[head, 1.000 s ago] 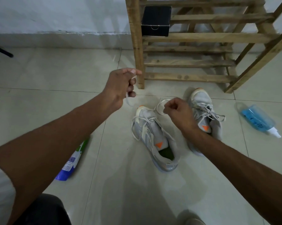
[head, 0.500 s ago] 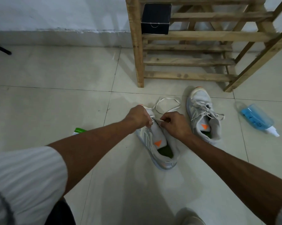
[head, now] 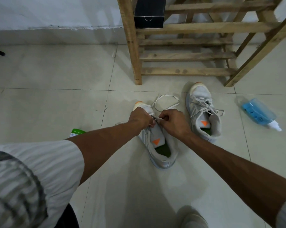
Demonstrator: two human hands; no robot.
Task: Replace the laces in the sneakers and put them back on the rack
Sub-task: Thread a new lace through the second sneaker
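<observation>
Both pinching: left hand (head: 141, 118) and right hand (head: 173, 123) nip the lace (head: 157, 118) over the forefoot of the near sneaker (head: 158, 137); slack loop at 12 o'clock. Feed flat, tension sides evenly.

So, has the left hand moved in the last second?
Yes. The left hand dropped from beside the wooden rack's post to the lace on the nearer sneaker.
</observation>
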